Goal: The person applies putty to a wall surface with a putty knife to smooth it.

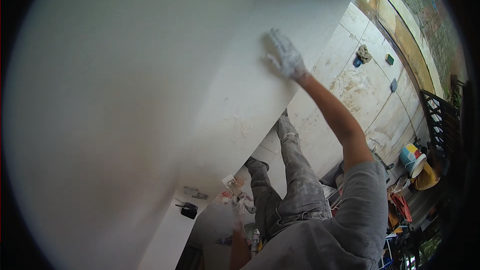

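The wall [150, 95] fills the left and middle of the view, a broad white plastered face whose long axis runs from the top down toward the floor [360, 90] at lower centre. The right hand [285, 56], coated in white (plaster or a glove, I cannot tell which), lies flat against the wall near its outer edge, fingers spread and pointing up and left, gripping nothing. The bare forearm slants down right to a grey sleeve. The left hand [243, 203] hangs low beside the grey trousers, also whitened, loosely curled; whether it grips anything cannot be made out. On the tiled floor lie a rag [364, 53] and, well apart, a bucket [413, 159].
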A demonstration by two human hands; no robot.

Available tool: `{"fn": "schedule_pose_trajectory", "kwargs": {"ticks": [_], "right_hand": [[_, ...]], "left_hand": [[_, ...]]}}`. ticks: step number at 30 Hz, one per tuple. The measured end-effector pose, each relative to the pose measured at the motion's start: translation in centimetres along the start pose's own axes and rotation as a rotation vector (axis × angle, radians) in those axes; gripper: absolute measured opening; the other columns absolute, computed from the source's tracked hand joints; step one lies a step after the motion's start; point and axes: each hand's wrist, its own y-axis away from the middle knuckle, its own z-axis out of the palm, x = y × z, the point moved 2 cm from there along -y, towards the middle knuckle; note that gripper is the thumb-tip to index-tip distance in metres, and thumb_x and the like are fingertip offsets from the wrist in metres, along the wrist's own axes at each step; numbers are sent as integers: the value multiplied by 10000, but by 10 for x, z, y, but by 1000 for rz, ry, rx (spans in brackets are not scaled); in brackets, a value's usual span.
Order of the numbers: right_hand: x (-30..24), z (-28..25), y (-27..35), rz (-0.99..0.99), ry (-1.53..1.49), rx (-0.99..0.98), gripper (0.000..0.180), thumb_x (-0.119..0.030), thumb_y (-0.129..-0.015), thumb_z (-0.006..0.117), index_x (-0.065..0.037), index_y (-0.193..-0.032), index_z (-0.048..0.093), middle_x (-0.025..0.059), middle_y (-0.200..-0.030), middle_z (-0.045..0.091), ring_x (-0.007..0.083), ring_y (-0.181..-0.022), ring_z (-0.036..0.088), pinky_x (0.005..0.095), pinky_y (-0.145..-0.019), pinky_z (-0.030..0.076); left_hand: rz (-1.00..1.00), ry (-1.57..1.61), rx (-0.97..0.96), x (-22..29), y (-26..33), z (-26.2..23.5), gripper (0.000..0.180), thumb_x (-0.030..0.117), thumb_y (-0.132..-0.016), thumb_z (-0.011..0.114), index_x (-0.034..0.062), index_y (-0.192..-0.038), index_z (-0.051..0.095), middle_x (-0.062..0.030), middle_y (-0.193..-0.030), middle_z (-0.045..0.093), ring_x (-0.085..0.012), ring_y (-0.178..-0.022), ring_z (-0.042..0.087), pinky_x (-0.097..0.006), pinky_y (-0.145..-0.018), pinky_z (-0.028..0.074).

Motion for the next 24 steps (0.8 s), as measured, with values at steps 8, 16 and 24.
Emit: {"fn": "schedule_pose_trajectory", "kwargs": {"ticks": [8,16,24], "right_hand": [[-50,38,90,66,84,-172,780,-523,-900,408,35,-1408,212,192,-1472,224,313,-1364,230,389,-1118,211],[-179,109,131,-118,-379,-354,729,-426,-894,483,16,-1409,216,216,-1450,251,308,-1355,254,387,-1111,243],[-69,90,3,216,235,123,802,-522,-877,431,84,-1374,259,251,-1454,213,370,-1359,199,417,-1118,186]], "left_hand": [[53,-127,63,13,6,0,169,178,-901,431,52,-918,541,-75,-807,572,-157,-731,565,-299,-688,454],[40,42,109,-3,8,-8,171,180,-884,489,31,-950,541,-65,-817,572,-137,-743,547,-277,-672,440],[-6,86,106,-64,10,-9,148,154,-872,493,20,-884,555,-55,-748,559,-139,-717,556,-272,-664,444]]}}
